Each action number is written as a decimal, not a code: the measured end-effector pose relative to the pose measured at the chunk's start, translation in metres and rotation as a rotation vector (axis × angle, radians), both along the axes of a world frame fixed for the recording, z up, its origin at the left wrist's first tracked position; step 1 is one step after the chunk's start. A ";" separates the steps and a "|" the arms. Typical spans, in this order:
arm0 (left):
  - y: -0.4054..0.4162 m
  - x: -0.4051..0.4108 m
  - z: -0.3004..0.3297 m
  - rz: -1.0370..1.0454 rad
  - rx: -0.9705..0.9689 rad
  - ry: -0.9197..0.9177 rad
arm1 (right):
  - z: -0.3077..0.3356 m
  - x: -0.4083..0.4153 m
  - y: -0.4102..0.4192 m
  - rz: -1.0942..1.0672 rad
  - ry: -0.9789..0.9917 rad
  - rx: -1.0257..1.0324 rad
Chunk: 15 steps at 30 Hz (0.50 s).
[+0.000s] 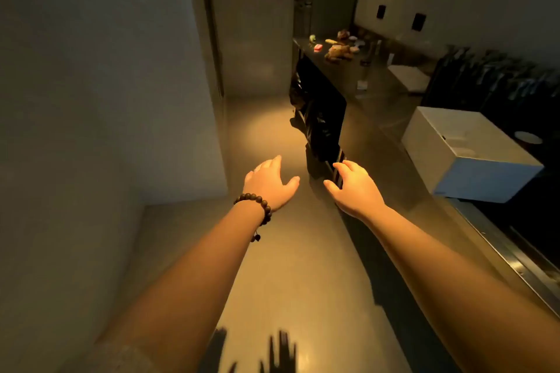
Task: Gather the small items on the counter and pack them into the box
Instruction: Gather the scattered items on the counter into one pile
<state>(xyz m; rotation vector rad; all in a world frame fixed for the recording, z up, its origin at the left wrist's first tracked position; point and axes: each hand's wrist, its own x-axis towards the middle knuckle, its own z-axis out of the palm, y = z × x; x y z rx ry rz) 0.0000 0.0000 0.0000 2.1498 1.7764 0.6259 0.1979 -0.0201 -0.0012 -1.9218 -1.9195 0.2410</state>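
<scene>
Dim counter [363, 118], closed white box [466, 154]

Far counter items [335, 47] small, blurred.

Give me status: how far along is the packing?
Done: nothing visible. The small items still sit at the far end of the counter; the white box stands closed nearer the person. In hand: nothing; left hand and right hand are out front, empty. Left: gather everything, open the box, pack.
</scene>
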 end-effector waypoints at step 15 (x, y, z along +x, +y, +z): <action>0.189 -0.009 -0.065 0.003 -0.121 0.090 | -0.058 -0.006 0.195 -0.006 -0.021 -0.145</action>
